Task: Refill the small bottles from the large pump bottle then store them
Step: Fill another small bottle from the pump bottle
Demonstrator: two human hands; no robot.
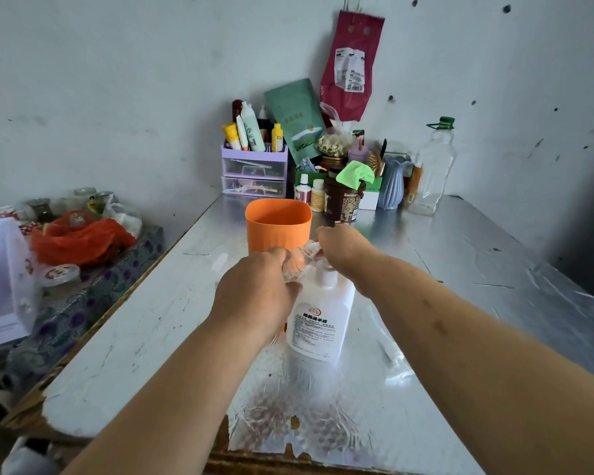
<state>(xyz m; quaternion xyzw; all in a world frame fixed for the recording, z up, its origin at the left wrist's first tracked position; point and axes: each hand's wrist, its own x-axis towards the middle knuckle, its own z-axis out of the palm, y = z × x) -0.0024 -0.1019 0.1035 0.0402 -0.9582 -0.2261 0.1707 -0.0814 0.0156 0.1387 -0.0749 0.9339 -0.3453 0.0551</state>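
Metal-topped table (460, 275) carries an orange cup (277, 225) at centre and, just in front of it, the large white pump bottle (319, 317) standing upright. Left hand (254, 293) is clamped round a small clear bottle (297, 265), tilted at the pump spout — right hand (343, 250) presses down on the pump head, fingers curled together.

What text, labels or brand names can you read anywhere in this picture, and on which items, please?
"抑菌洗手液" on the large pump bottle; the finer print beneath is too small to read.
Green pouch: characters too blurred to read.
Red hanging bag: white sticker print too small.
Small bottles and tubes at the back: labels unreadable.
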